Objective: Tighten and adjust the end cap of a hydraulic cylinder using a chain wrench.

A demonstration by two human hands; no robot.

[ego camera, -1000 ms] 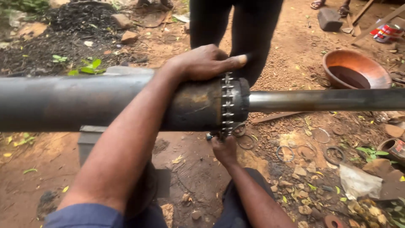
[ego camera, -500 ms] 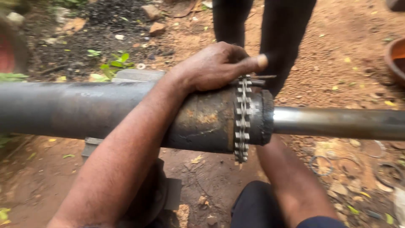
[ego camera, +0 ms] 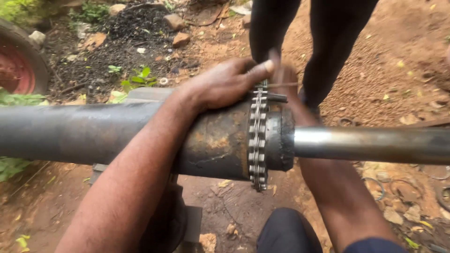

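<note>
A heavy steel cylinder barrel is seen lying horizontally across the view, dark and rust-patched; a bright steel rod extends from its end toward the right edge. A length of roller chain is wrapped around the barrel just beside its end collar, hanging as a loop with its lowest links below the underside of the barrel.

The left hand is laid palm-down over the top of the barrel, its fingers stretched flat toward the chain and touching its uppermost links; nothing is gripped, the hand being pressed open on the metal. The right hand is brought up from beneath the rod, behind the collar, to the top of the chain; it is blurred, and how far its fingers are closed cannot be told; a thin pin or wire is seen at the fingertips, just above a short dark stub projecting from the chain.

The dark-trousered legs of another person are noted standing beyond the barrel on reddish earth; a red-centred wheel is seen at the left edge; loose metal rings lie on the ground lower right; a patch of black debris with small green plants lies upper left.
</note>
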